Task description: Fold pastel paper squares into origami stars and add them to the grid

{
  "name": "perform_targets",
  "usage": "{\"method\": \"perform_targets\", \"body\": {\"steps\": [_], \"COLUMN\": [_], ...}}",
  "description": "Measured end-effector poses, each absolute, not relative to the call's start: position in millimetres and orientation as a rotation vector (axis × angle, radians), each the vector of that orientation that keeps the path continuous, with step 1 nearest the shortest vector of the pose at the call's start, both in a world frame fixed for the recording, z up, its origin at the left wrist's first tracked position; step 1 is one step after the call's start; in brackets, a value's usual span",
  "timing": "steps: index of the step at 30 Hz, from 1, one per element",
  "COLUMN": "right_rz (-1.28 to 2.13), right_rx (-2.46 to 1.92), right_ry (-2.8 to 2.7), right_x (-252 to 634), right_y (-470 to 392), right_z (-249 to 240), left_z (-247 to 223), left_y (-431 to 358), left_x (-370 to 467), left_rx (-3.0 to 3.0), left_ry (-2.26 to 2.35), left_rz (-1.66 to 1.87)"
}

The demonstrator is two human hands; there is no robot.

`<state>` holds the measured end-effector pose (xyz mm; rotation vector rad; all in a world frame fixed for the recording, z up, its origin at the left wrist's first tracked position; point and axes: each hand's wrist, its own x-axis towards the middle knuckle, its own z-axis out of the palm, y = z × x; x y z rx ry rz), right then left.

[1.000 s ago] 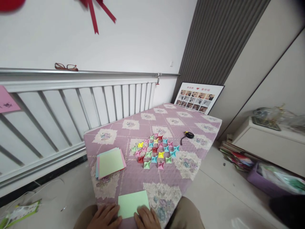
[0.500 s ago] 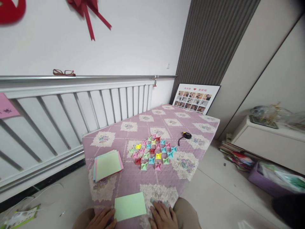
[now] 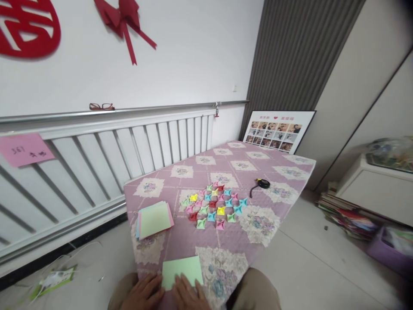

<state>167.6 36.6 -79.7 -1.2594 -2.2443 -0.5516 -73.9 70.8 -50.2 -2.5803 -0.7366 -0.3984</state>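
A light green sheet of paper [image 3: 181,268] lies flat at the near edge of the table. My left hand [image 3: 144,292] rests at its lower left corner, fingers stretched out. My right hand [image 3: 189,294] lies with spread fingers over the sheet's lower edge. Beyond the sheet stands a group of small folded paper pieces [image 3: 213,204] in pink, green, blue, yellow and red. To the left is a stack of coloured paper [image 3: 155,219], pale yellow-green on top, with pink and blue edges showing.
A black tape measure [image 3: 263,184] lies on the floral tablecloth [image 3: 226,241] at the right. Along the left side runs a white radiator [image 3: 155,144] with glasses [image 3: 102,106] on the pipe above. A framed photo board [image 3: 277,131] leans at the far end.
My right hand has moved left from the tablecloth onto the green sheet. My left hand stays by the sheet's left corner. The camera view has turned a little to the left.
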Motion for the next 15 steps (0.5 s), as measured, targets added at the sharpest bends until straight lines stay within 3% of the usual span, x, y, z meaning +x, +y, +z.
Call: {"method": "perform_targets", "body": {"steps": [5, 15], "right_rz": [-0.133, -0.175], "right_rx": [-1.402, -1.584], "right_ry": [-2.356, -2.025], "right_x": [239, 257], "right_y": [22, 16], "right_z": [-59, -43], "left_z": [-40, -39], "left_y": [54, 44], "left_x": [-66, -55], "left_rx": [-2.705, -2.695], "left_ry": [-1.025, -1.289], "left_rz": [-0.341, -0.403]}}
